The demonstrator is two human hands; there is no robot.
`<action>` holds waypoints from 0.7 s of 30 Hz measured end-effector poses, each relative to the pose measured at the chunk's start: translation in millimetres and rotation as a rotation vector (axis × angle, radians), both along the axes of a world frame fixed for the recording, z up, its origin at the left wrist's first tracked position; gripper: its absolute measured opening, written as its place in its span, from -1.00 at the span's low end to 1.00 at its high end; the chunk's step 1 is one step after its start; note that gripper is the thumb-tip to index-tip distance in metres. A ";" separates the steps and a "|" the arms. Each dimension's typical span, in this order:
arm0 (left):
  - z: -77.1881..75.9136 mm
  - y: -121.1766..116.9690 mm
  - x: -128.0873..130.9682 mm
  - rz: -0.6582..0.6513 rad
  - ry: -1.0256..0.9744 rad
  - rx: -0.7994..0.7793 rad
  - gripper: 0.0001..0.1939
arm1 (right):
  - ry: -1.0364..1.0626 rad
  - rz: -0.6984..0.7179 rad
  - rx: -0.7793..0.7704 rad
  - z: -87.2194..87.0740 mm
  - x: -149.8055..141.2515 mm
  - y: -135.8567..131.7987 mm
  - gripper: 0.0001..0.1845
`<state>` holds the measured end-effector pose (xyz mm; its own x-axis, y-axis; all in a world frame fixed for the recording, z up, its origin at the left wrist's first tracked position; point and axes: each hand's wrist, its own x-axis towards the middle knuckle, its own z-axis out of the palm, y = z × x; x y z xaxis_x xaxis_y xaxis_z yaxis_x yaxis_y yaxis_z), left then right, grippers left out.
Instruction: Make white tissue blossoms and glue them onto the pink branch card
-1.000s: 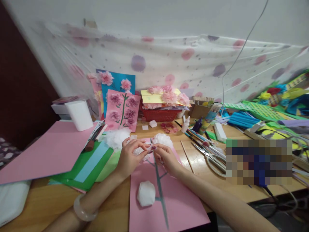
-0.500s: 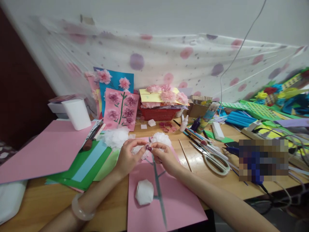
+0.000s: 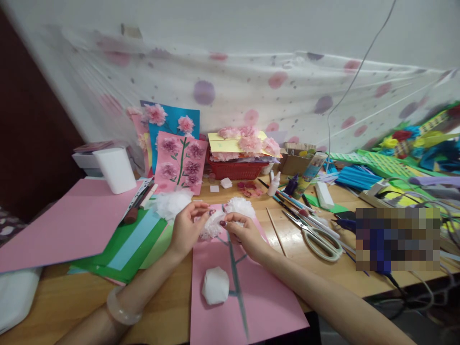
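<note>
The left hand (image 3: 187, 230) and right hand (image 3: 247, 233), fingertips narrowly spaced, any grip impossible to tell, flank a ruffled white flower (image 3: 211, 229) at the pink sheet's (image 3: 268, 299) 11 o'clock, a white disc (image 3: 215, 286) at 9.

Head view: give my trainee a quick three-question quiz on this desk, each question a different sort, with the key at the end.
1. Multiple choice: what lies on the pink sheet with the dark stem line?
(a) a red basket
(b) a round white bundle
(c) a purple bottle

2. True or false: the scissors lie to the right of the right hand.

3. Fill the gap: the pale bangle is on the person's ____ wrist.

Key: 1 b; 2 true; 3 left.
</note>
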<state>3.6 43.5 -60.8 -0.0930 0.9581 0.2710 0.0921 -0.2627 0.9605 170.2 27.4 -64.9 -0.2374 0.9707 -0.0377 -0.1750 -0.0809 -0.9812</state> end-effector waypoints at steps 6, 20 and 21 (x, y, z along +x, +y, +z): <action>7.6 0.3 -3.4 -0.169 0.007 0.013 -0.63 | 0.005 -0.006 0.001 0.7 -0.2 -0.5 -0.72; 5.8 10.7 -10.3 -0.048 -0.456 -0.189 -0.70 | 0.003 -0.024 -0.008 -4.3 -0.7 2.7 -0.73; 8.0 10.3 -10.9 -0.092 -0.512 -0.229 -0.74 | 0.002 -0.033 -0.006 -4.2 -0.7 2.7 -0.72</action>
